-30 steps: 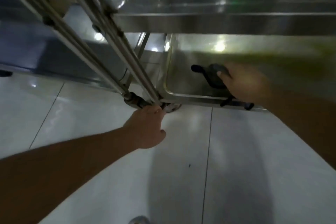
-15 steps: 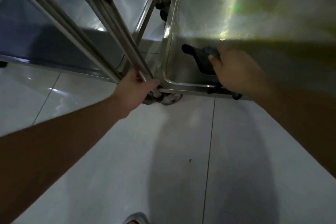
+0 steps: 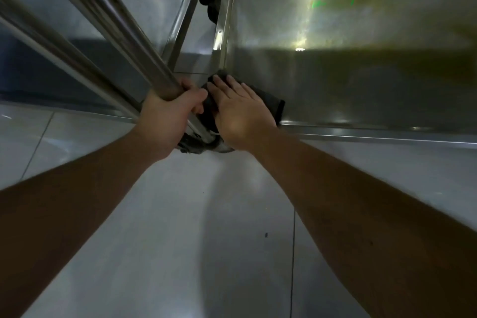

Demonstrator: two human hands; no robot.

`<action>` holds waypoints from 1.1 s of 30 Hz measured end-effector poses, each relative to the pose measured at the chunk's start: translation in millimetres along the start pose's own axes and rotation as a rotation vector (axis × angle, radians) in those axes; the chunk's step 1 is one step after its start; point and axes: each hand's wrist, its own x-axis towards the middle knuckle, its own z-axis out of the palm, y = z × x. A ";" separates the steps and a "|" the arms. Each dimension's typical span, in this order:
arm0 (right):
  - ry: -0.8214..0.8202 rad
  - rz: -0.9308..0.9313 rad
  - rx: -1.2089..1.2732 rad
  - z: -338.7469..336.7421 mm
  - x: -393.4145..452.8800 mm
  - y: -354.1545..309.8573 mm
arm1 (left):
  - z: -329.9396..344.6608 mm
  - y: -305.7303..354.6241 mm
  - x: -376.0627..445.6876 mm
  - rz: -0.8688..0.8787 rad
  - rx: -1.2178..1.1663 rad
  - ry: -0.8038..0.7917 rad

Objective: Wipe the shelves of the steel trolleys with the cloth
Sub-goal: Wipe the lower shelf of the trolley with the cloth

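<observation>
Neighbouring trolley shelf [image 3: 144, 2] lies far left, apart from the work. Left hand [image 3: 167, 116] is clenched round the steel upright [image 3: 124, 33] of the trolley, steadying it. Just right of it, touching, right hand [image 3: 240, 113] lies flat with straight fingers, pressing the dark cloth [image 3: 271, 103] into the near-left corner of the bottom shelf [image 3: 361, 59]. Unwiped shelf (long axis running rightward) lies right of the cloth; right hand is nearer, so the stroke likely goes that way.

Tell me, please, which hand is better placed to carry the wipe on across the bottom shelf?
Right. The right hand lies flat on the cloth in the shelf corner; the left hand is busy gripping the trolley post.
</observation>
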 end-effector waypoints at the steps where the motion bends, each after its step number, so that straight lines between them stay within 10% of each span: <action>1: -0.010 -0.015 -0.029 0.4 -1.4 2.9 | -0.3 -1.2 0.5 0.006 -0.013 0.006; 7: 0.015 0.166 -0.176 -18.2 -48.2 48.3 | -1.0 -8.5 2.0 0.054 -0.107 0.029; 18: 0.214 1.080 -0.079 -79.6 -128.8 179.2 | 4.2 -14.1 1.3 0.070 -0.116 0.107; 28: 0.033 0.198 -0.157 -5.4 34.8 1.6 | 4.3 -3.6 -2.9 0.008 -0.152 0.092; 33: 0.020 0.090 -0.211 -27.8 43.6 44.3 | 2.3 -4.0 -2.0 0.021 -0.126 0.092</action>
